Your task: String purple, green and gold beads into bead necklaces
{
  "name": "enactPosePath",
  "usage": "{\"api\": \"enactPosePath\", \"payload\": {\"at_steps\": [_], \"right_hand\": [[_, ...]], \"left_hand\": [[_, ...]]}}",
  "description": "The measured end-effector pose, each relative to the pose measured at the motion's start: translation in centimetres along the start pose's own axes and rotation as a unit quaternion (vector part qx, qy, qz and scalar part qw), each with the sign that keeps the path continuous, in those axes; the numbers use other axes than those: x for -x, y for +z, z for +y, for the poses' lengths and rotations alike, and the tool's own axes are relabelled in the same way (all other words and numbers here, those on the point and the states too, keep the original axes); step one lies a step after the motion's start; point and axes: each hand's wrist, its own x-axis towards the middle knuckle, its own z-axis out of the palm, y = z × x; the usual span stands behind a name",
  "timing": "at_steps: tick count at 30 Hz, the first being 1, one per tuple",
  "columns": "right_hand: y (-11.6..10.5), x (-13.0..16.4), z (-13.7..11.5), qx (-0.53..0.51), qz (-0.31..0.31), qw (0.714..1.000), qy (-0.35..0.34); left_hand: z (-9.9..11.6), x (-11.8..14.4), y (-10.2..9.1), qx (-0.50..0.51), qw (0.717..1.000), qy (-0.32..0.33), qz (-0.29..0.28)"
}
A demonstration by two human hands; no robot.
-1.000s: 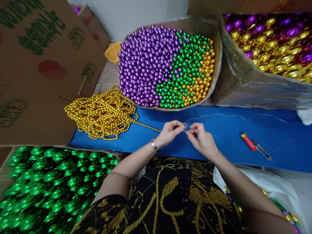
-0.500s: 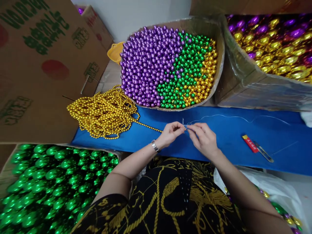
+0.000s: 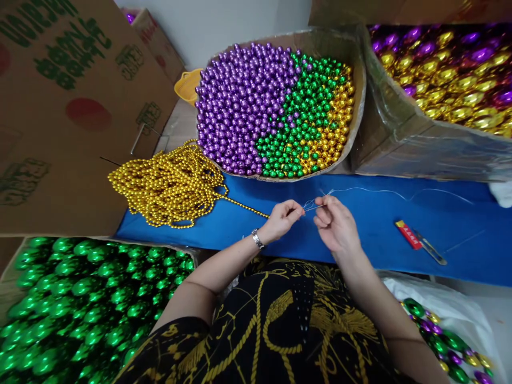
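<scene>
Over the blue table cover (image 3: 372, 224), my left hand (image 3: 286, 217) pinches a thin pale thread (image 3: 310, 207) between thumb and fingertips. My right hand (image 3: 335, 220) is closed on the same thread a little to the right, its lower fingers curled. A small loop shows in the thread between the two hands. One long strand trails away to the right across the blue cover. A string of gold beads (image 3: 244, 208) runs from a heaped bundle of gold bead strands (image 3: 168, 184) to behind my left hand, where its end is hidden.
A box (image 3: 360, 114) of purple, green and gold beads stands beyond my hands. Another box (image 3: 400, 154) holds larger gold and purple beads. Green beads (image 3: 100, 298) fill a box at lower left. A red packet (image 3: 408, 234) and a cutter (image 3: 431, 249) lie at right.
My right hand has drawn right and slightly up, away from my left, and turned palm inward. The thread between them is now stretched longer. My left hand has barely moved.
</scene>
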Motion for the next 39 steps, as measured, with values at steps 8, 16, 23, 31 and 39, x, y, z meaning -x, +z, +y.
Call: {"api": "enactPosePath", "payload": {"at_steps": [8, 16, 23, 31, 39], "right_hand": [[-0.3, 0.5, 0.1, 0.049, 0.013, 0.988, -0.149], [-1.3, -0.7, 2.1, 0.506, -0.122, 0.788, -0.329], [-0.3, -0.3, 1.8, 0.485, -0.080, 0.809, -0.322], [-4.3, -0.6, -1.7, 0.524, -0.033, 0.768, -0.368], [-10.3, 0.0, -3.9, 0.538, 0.036, 0.760, -0.362]], "left_hand": [[1.4, -0.2, -2.7, -0.362, 0.911, 0.187, -0.058], [2.0, -0.1, -6.1, -0.340, 0.921, 0.180, -0.058], [2.9, 0.4, -4.9, -0.182, 0.961, 0.148, -0.146], [4.3, 0.4, -9.7, -0.475, 0.846, 0.189, -0.149], [10.2, 4.6, -19.6, -0.594, 0.799, 0.078, -0.051]]}}
